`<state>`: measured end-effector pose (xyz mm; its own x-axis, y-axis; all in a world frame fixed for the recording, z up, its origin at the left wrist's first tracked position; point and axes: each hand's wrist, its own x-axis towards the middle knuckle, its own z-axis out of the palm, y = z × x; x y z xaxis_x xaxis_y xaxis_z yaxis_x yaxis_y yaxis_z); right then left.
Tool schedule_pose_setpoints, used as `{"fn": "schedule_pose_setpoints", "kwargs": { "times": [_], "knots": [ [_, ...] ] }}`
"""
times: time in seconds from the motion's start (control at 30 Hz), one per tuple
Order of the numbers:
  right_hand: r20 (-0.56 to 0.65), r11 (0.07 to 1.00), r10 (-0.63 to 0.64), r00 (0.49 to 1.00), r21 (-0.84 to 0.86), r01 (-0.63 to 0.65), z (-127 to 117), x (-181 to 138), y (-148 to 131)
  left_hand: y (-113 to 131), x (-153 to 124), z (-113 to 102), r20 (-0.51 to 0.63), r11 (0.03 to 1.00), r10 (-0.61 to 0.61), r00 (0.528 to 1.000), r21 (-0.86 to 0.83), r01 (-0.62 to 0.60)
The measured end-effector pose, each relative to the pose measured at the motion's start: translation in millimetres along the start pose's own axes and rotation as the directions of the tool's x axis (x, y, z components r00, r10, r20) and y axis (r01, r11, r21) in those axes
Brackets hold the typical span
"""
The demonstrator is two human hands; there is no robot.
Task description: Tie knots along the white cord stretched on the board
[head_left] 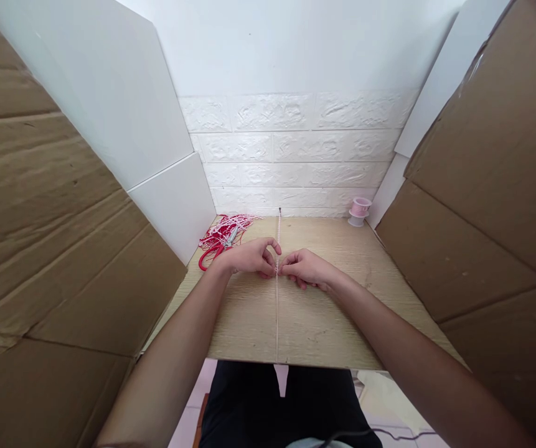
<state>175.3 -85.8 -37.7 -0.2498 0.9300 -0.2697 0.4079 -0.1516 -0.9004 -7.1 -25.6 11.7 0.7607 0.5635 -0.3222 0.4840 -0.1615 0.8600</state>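
Left hand [251, 256] and right hand [305, 269] are seen at frame centre, fingertips almost meeting. A thin pale cord [277, 311] is pinched between thumb and fingers of both hands, fingers curled in, palms down. The cord is stretched in a straight line from a small pin [279, 210] at the far table edge, through the fingers, down to the near edge at bottom centre. Hands are rested on the wooden table [333, 323]. Red-handled scissors [218, 247] are laid left of the left hand, on a tangle of red and white cord [230, 227]. A pink spool [359, 211] is placed in the far right corner by the white brick wall. Cardboard panels [492, 180] are stood along both sides.
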Motion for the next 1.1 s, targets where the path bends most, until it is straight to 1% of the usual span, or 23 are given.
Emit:
{"fn": "schedule_pose_setpoints", "kwargs": {
  "times": [0.2,0.57,0.7,0.87,1.1],
  "knots": [
    [-0.005,1.0,-0.013,1.0,0.009,0.013,0.2,6.7,7.7,0.4,0.7,0.3,0.004,1.0,-0.007,1.0,0.006,0.007],
    [-0.017,1.0,0.02,1.0,-0.023,-0.02,0.0,1.4,0.9,0.9,0.1,-0.5,-0.004,0.999,0.009,1.0,0.052,-0.009],
    [-0.014,1.0,0.009,1.0,-0.021,-0.01,0.1,3.9,3.2,2.6,-1.1,-0.6,-0.014,0.998,0.01,1.0,0.062,-0.01],
    [-0.002,1.0,-0.006,1.0,-0.008,0.006,-0.2,6.2,5.7,3.2,-1.7,-0.8,-0.03,0.994,0.014,0.999,0.112,-0.01],
    [-0.015,1.0,0.001,1.0,0.006,-0.001,0.9,-0.4,-1.8,2.3,-1.0,-1.7,-0.041,0.98,0.026,0.999,0.197,-0.017]
  ]
}}
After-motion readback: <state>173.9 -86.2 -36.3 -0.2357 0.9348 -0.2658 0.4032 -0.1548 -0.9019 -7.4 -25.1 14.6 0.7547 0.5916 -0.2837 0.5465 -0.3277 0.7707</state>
